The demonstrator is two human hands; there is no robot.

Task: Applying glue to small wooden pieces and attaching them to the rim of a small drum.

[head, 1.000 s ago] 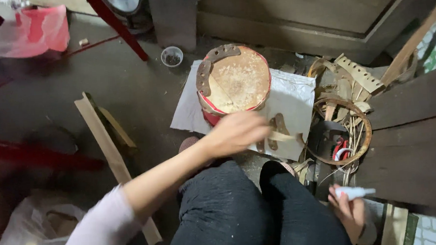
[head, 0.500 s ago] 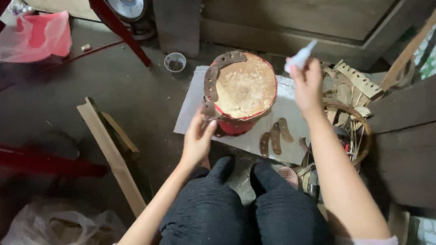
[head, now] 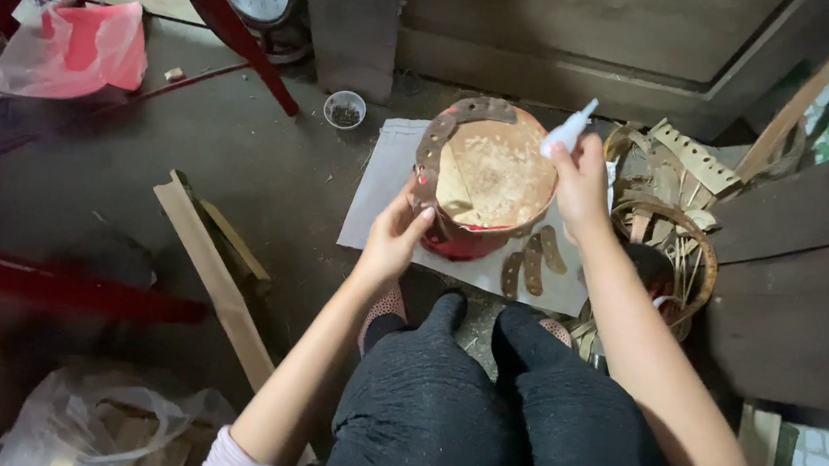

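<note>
Since half a second ago, the right hand (head: pixel 582 179) has brought its small white squeeze bottle (head: pixel 568 130) over the red bucket (head: pixel 483 184) on grey paper (head: pixel 385 182), fingers clamped around it. Left hand (head: pixel 396 239) fingers pinch the perforated brown strip (head: pixel 438 132) at the rim.

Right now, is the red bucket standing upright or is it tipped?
Tipped. The red bucket leans on the grey sheet, its opening turned toward the camera, with the left hand on its rim.

One red bucket (head: pixel 462 243), three brown strips (head: pixel 531 263), one small cup (head: pixel 344 109).
</note>
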